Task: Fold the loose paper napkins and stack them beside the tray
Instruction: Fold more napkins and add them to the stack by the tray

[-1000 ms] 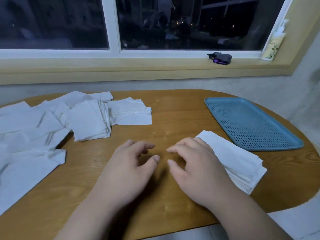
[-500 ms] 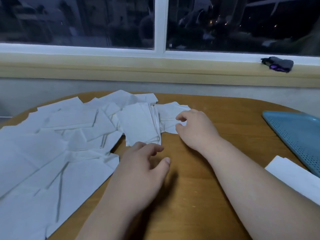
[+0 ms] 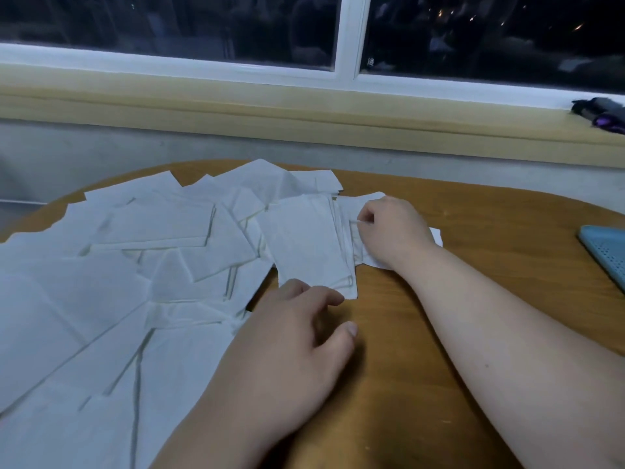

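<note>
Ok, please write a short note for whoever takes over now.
Right hand: pinches the edge of a napkin at the right side of the loose pile.
Left hand: relaxed, holds nothing, by the pile's near edge.
Tray: at the right border, only a corner shows.
Done: cannot tell, no folded stack in view.
Left: fold this napkin and the many loose ones, stack beside tray.

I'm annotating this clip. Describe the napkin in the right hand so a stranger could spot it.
On the wooden table, loose napkins cover the left half. At that spread's right edge, beside a neat stack, one napkin pokes out under the right hand. Only this one is pinched.
</note>
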### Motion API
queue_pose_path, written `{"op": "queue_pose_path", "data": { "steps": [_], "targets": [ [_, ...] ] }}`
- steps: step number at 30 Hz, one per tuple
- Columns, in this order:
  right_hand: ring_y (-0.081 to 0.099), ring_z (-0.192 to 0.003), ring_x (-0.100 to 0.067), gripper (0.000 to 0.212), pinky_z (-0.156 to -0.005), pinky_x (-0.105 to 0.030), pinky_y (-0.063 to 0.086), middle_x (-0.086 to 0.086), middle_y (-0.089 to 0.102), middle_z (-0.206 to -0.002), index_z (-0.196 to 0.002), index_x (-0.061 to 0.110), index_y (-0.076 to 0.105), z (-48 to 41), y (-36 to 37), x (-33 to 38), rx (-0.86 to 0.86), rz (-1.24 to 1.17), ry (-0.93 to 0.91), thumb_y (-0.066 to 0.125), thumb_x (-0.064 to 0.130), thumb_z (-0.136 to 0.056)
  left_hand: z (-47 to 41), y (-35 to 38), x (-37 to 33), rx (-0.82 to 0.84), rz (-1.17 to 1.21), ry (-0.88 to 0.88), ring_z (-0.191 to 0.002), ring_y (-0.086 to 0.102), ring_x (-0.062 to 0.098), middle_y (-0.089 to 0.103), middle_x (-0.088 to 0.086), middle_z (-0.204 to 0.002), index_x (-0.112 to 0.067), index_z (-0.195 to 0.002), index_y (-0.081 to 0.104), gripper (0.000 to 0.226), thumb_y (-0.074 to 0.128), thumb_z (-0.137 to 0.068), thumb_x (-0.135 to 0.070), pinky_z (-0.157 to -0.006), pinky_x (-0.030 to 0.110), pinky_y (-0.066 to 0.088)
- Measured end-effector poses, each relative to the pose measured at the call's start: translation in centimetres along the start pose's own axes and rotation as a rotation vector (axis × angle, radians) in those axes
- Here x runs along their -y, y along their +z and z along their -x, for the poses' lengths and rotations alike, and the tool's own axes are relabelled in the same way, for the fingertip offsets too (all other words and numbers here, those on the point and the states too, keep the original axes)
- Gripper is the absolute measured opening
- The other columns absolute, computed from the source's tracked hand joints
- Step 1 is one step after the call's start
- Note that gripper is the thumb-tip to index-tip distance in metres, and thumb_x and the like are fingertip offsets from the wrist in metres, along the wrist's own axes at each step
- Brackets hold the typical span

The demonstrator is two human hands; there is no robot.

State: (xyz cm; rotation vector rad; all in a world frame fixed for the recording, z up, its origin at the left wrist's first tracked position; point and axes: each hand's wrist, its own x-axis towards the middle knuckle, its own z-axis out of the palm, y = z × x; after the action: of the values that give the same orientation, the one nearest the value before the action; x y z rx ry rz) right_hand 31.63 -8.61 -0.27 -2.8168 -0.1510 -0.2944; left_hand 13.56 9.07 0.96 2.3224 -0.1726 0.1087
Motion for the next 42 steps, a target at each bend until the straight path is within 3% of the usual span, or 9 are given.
{"op": "queue_pose_path", "data": {
  "steps": [5,14,20,25,28,31,36,39,42],
  "targets": [
    [0.057,-0.092,-0.018,0.019,-0.07,-0.03,0.041,0.01,0.057,-0.091,-0.09,0.021,0.07,0.5,-0.5,-0.3,-0.082,-0.036,-0.009,0.052,0.022,-0.098,-0.1,0.2,0.1,-0.018,0.017,-0.021,-0.106,0.05,-0.007,0.052,-0.025,-0.106,-0.042,-0.12,0.062,0.036,0.056,-0.087,-0.054,-0.091,0.023,0.047],
    [0.056,-0.094,-0.017,0.011,-0.086,-0.034,0.045,0.01,0.066,-0.092,-0.092,0.024,0.071,13.8,-4.4,-0.5,-0.142,0.042,-0.112,0.061,0.025,-0.094,1.3,0.1,-1.0,0.028,-0.04,0.064,-0.116,0.044,-0.005,0.048,-0.026,-0.114,-0.042,-0.126,0.058,0.041,0.055,-0.088,-0.054,-0.095,0.022,0.042],
    [0.056,-0.075,-0.01,0.02,-0.072,-0.03,0.051,0.017,0.06,-0.075,-0.078,0.033,0.064,23.9,-4.3,0.5,-0.07,0.067,-0.18,0.048,0.036,-0.09,3.9,0.8,-1.0,0.152,-0.173,0.18,-0.122,0.035,-0.006,0.039,-0.029,-0.122,-0.044,-0.135,0.049,0.043,0.058,-0.093,-0.047,-0.093,0.016,0.035],
    [0.053,-0.072,-0.011,0.021,-0.064,-0.029,0.052,0.015,0.056,-0.072,-0.077,0.031,0.064,27.7,-3.7,1.6,-0.085,0.017,-0.204,0.047,0.035,-0.09,6.0,0.6,-0.4,0.214,-0.234,0.259,-0.116,0.045,0.001,0.048,-0.027,-0.122,-0.042,-0.127,0.058,0.035,0.051,-0.098,-0.024,-0.099,0.025,0.042],
    [0.055,-0.08,-0.011,0.015,-0.074,-0.031,0.051,0.015,0.061,-0.08,-0.086,0.028,0.068,28.3,-3.5,1.6,-0.061,-0.084,-0.253,0.054,0.032,-0.087,6.7,0.4,0.0,0.251,-0.24,0.278,-0.11,0.049,0.002,0.054,-0.026,-0.116,-0.04,-0.122,0.062,0.037,0.048,-0.098,-0.017,-0.097,0.029,0.045],
    [0.056,-0.093,-0.008,0.023,-0.086,-0.017,0.043,0.014,0.066,-0.09,-0.097,0.023,0.074,27.9,-4.5,1.2,-0.072,-0.181,-0.252,0.053,0.028,-0.088,6.9,0.1,0.3,0.277,-0.248,0.281,-0.112,0.049,0.001,0.055,-0.027,-0.115,-0.041,-0.122,0.062,0.038,0.047,-0.098,-0.016,-0.099,0.029,0.044],
    [0.047,-0.108,0.003,0.02,-0.085,-0.003,0.032,0.027,0.059,-0.101,-0.107,0.029,0.072,23.4,-7.0,-0.3,-0.062,-0.241,-0.059,0.057,0.022,-0.096,6.1,-0.3,0.2,0.243,-0.221,0.245,-0.115,0.046,-0.002,0.053,-0.029,-0.115,-0.041,-0.123,0.061,0.034,0.047,-0.1,-0.02,-0.098,0.021,0.041],
    [0.043,-0.108,0.004,0.02,-0.081,-0.006,0.031,0.028,0.053,-0.102,-0.112,0.032,0.069,19.1,-7.2,-1.4,-0.067,-0.201,0.04,0.058,0.025,-0.096,5.4,-0.3,0.0,0.233,-0.191,0.234,-0.116,0.048,-0.001,0.054,-0.029,-0.116,-0.04,-0.122,0.062,0.029,0.05,-0.1,-0.027,-0.097,0.021,0.041],
    [0.048,-0.116,-0.007,0.026,-0.089,-0.022,0.036,0.016,0.058,-0.119,-0.12,0.03,0.067,14.6,-6.1,-2.3,0.008,-0.103,0.122,0.059,0.028,-0.095,4.6,-0.1,0.0,0.22,-0.163,0.205,-0.111,0.049,-0.003,0.056,-0.026,-0.113,-0.042,-0.117,0.063,0.024,0.051,-0.098,-0.032,-0.095,0.025,0.044]
  ]
}}
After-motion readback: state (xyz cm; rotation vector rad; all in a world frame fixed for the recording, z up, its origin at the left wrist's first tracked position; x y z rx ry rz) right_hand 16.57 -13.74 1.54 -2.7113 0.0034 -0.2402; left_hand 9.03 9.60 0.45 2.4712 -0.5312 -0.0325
